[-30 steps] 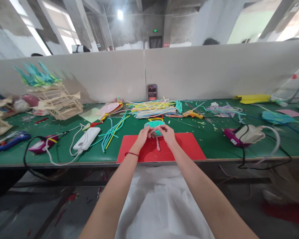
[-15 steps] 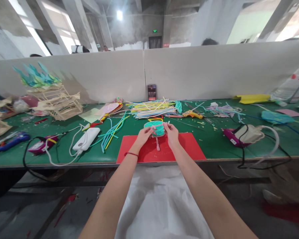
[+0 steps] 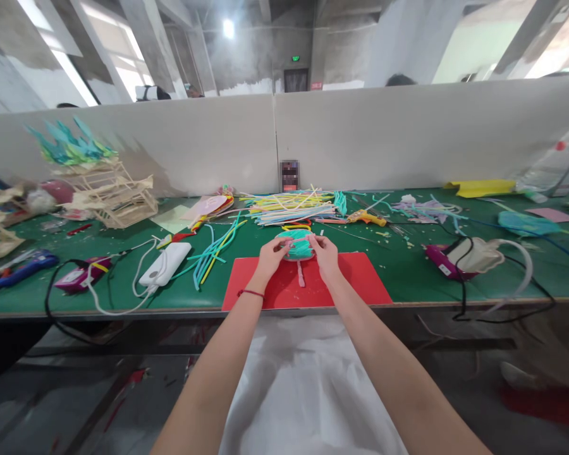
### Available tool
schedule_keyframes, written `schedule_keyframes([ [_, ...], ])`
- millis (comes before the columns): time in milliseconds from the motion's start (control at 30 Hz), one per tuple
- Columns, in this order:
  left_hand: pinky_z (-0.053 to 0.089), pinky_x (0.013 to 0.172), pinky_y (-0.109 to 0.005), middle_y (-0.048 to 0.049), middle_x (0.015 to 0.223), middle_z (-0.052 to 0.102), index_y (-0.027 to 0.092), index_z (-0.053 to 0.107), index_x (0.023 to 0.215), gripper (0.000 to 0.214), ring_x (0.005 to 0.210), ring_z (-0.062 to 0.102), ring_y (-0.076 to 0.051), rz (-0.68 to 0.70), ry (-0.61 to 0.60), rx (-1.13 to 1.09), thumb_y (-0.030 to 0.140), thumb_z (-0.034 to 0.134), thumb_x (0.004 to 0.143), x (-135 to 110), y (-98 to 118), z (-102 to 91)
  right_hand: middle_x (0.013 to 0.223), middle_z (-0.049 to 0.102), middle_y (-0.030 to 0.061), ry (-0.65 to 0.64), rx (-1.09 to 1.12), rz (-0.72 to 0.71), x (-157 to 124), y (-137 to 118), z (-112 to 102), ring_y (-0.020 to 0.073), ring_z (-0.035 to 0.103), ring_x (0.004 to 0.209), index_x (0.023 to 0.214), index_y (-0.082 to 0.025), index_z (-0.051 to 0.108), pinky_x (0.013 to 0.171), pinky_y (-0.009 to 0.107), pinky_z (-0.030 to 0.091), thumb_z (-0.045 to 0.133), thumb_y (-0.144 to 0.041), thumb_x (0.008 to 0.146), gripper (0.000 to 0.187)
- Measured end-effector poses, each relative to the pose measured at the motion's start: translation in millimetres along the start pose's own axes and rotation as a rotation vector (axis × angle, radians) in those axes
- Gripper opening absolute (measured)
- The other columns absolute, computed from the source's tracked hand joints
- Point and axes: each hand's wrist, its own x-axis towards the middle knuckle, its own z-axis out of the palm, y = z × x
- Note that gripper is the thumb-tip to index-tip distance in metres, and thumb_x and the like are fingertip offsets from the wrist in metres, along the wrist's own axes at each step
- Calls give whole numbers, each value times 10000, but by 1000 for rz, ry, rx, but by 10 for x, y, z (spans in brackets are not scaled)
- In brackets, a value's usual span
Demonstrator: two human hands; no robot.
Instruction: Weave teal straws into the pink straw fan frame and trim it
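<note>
My left hand (image 3: 270, 258) and my right hand (image 3: 327, 256) are both closed in a pinch, each at one end of a short pink strip (image 3: 298, 241). The strip runs level between my fingertips. Just beneath it is a teal rounded piece (image 3: 298, 253) that looks made of bundled strips. A pink stem (image 3: 301, 275) hangs from its lower edge toward me. All this is over a red board (image 3: 355, 281) at the table's front edge. My fingers cover both sides of the teal piece, so whether they touch it is unclear.
Coloured strips (image 3: 289, 207) lie piled behind my hands, with a yellow glue gun (image 3: 367, 218) to their right. Loose strips (image 3: 213, 253) and a white power bank (image 3: 165, 264) are on the left. A stick model (image 3: 118, 196) stands far left. Cables trail at both sides.
The pink strip now lies straighter and more level between my fingertips. My hands have shifted only slightly, and the teal piece stays over the red board.
</note>
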Motion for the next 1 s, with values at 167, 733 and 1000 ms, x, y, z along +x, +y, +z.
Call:
schedule_keyframes([
  [167, 490, 608, -259, -46, 799, 686, 148, 661, 856, 231, 614, 584, -134, 2, 38, -7, 311, 631, 695, 12, -10, 1, 764, 687, 59, -14, -18, -9, -18, -27, 6, 143, 569, 630, 725, -165, 607, 555, 270, 443, 633, -570, 606, 423],
  [733, 479, 549, -253, 27, 595, 627, 189, 439, 886, 188, 527, 601, -124, -36, 51, -153, 283, 545, 762, 31, -50, 20, 766, 691, 56, -52, -44, -28, -33, -20, 17, 158, 581, 668, 717, -173, 599, 573, 274, 444, 635, -566, 611, 408],
  [1000, 495, 598, -276, -12, 667, 660, 168, 506, 1003, 270, 576, 626, -150, -34, -43, -174, 328, 531, 787, 9, -4, 22, 735, 678, 47, -15, -40, -16, -8, 6, 4, 154, 568, 638, 716, -175, 600, 548, 270, 434, 630, -575, 609, 415],
])
